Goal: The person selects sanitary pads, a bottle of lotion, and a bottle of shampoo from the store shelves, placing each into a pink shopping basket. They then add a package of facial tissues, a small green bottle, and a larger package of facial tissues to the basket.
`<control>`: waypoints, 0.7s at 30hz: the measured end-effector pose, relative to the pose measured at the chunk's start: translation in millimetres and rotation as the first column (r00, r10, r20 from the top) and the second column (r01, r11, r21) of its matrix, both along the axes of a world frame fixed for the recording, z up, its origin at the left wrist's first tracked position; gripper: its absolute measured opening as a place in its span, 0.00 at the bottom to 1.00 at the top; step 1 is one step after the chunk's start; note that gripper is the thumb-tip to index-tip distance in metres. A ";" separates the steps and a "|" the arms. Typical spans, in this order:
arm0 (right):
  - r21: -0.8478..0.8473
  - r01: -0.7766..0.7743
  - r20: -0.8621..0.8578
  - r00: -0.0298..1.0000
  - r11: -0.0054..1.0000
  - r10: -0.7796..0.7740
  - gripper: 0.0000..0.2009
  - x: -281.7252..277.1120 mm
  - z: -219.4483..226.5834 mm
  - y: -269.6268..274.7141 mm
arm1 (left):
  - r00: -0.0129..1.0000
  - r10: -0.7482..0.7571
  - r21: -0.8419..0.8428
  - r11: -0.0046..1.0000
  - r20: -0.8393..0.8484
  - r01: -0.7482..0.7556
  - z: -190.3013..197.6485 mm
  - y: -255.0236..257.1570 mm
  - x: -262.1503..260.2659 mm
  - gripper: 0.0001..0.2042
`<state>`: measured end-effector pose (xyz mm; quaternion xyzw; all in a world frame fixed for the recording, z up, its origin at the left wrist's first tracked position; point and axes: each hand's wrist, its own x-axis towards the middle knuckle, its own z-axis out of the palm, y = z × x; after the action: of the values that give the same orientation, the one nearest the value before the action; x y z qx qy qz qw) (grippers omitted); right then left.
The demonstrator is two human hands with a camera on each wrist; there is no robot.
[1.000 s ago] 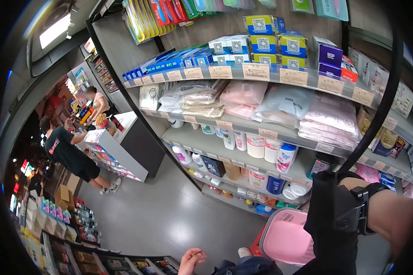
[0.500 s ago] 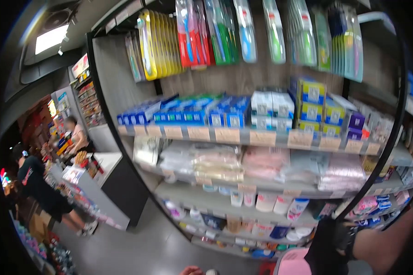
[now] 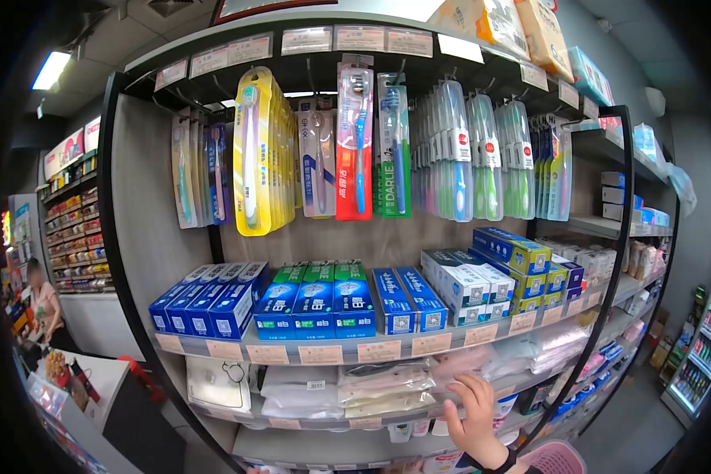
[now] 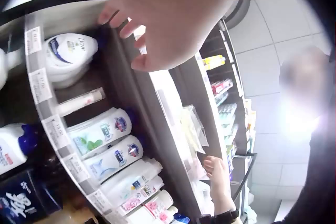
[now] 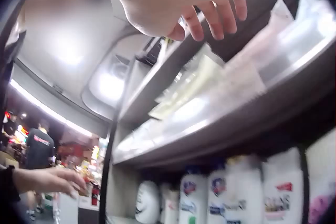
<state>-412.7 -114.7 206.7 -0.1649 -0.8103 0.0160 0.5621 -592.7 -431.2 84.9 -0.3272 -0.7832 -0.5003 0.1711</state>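
In the head view my right hand (image 3: pixel 475 419) is raised in front of the shelf of plastic-wrapped packages (image 3: pixel 387 387), fingers spread and nothing in its grasp. Its fingertips overlap a pink package (image 3: pixel 458 362). My left hand (image 4: pixel 173 19) is large in the left wrist view, fingers loosely extended and holding nothing, beside a shelf of bottles (image 4: pixel 113 129). Above the packages stand toothpaste boxes (image 3: pixel 316 300) in blue, green and white. Packaged toothbrushes (image 3: pixel 359 142) hang from hooks higher up.
A pink basket (image 3: pixel 557 458) sits low behind my right wrist. Black rack posts (image 3: pixel 620 205) frame the shelving. At the far left a person (image 3: pixel 47 304) stands behind a white counter (image 3: pixel 107 387). A drinks fridge (image 3: pixel 701 347) is at the far right.
The head view has swung up and right, bringing the toothbrushes and toothpaste closer to the middle. My right hand has come into view by the packages. The basket now shows lower.
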 end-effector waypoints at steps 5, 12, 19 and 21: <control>0.008 0.134 0.041 0.990 0.991 -0.135 0.15 -15.0 -48.8 19.6 | 0.971 0.052 -0.069 0.995 -0.231 -0.070 67.7 27.7 -31.3 0.30; 0.042 0.207 0.006 0.978 0.977 -0.208 0.16 -23.6 -70.6 26.2 | 0.886 0.174 -0.148 0.954 -0.429 -0.260 94.3 85.4 -54.9 0.28; 0.079 0.248 -0.156 0.960 0.966 -0.233 0.17 -37.7 -86.7 41.6 | 0.918 0.184 -0.222 0.936 -0.350 -0.272 52.1 104.8 -85.5 0.41; 0.096 0.251 -0.180 0.956 0.963 -0.231 0.17 -43.9 -87.4 43.3 | 0.907 0.202 -0.209 0.933 -0.370 -0.293 54.6 106.7 -84.5 0.39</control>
<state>-456.6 -71.4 119.3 -0.2272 -0.7337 -0.0869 0.6345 -677.2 -324.5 139.5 -0.3260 -0.8353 -0.3030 0.3228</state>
